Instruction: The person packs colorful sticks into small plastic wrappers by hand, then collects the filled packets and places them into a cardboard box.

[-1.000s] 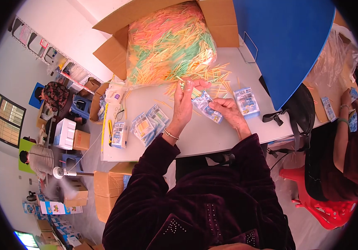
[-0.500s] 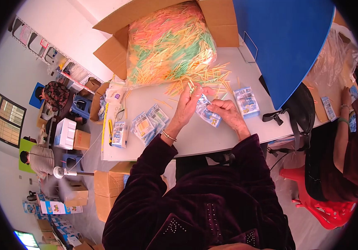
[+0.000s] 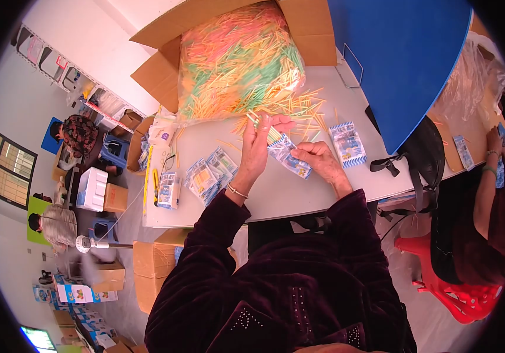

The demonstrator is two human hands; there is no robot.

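Note:
My left hand (image 3: pixel 257 147) is closed around a small bundle of thin straw-like sticks (image 3: pixel 272 135), pale yellow and green. The lower ends of the sticks meet the top of a blue-and-white printed packet (image 3: pixel 291 157); how far inside they reach is hard to see. My right hand (image 3: pixel 322 162) pinches that packet by its right side. Just beyond the hands, loose sticks (image 3: pixel 302 106) spill over the table from a big clear bag of coloured sticks (image 3: pixel 241 65) in an open cardboard box (image 3: pixel 308 32).
Printed packets (image 3: pixel 202 176) lie left of my hands, with more packets (image 3: pixel 348 144) stacked to the right. A yellow cutter (image 3: pixel 155 183) is near the left table edge. A blue panel (image 3: pixel 399 59) and black bag (image 3: pixel 423 159) stand right. A co-worker's arm (image 3: pixel 485 194) is farther right.
My left hand has shifted slightly left, and its fingers have opened out somewhat. More of the stick bundle shows, slanting to the packet's top. My right hand stays nearly in place.

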